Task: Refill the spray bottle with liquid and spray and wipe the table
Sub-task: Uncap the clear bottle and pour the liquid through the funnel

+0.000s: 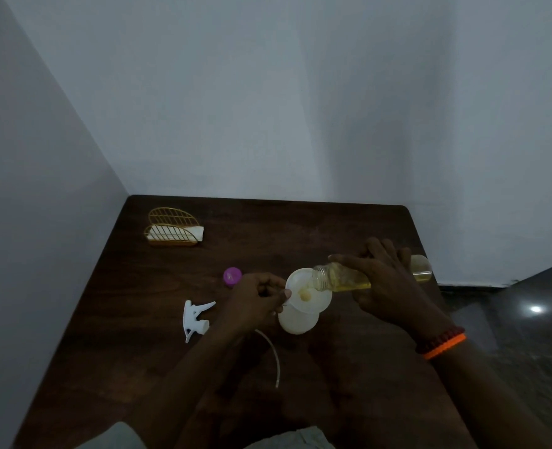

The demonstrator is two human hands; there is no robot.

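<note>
On a dark wooden surface (138,319), a napkin holder (174,229) sits far left, with a purple cap (232,275) and the removed sprayer (196,319) set aside to leave the bottle mouth free. The left hand (257,303) pinches a white funnel (307,296) steady on the spray bottle (298,322). The right hand (386,286) grips a clear bottle (342,278) tipped nearly flat, its mouth over the funnel so yellow liquid runs in.

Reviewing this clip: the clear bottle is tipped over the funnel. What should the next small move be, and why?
Probably keep tipping the clear bottle a little more steeply. The right hand holds it nearly level with its mouth over the funnel, yellow liquid remains inside, and the left hand steadies the funnel on the white spray bottle. The trigger head lies off on the table.
</note>
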